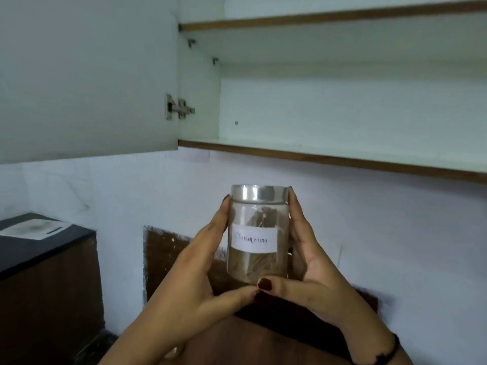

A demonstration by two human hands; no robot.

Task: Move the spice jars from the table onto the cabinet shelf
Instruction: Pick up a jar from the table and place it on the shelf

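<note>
Below the cabinet (pixel 342 106), I saw the left hand (pixel 200 262) and right hand (pixel 312 262) gripping the jar (pixel 257 233) upright, mid-carry. Next, I judged: a lift onto the shelf (pixel 329 157).

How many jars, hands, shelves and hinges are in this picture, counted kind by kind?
Spice jar: 1
Hands: 2, the left hand and the right hand, both holding the jar
Shelves: 2, the lower shelf and the upper shelf
Hinge: 1
Total: 6

Dim even light, soft focus, wide-angle bowing
</note>
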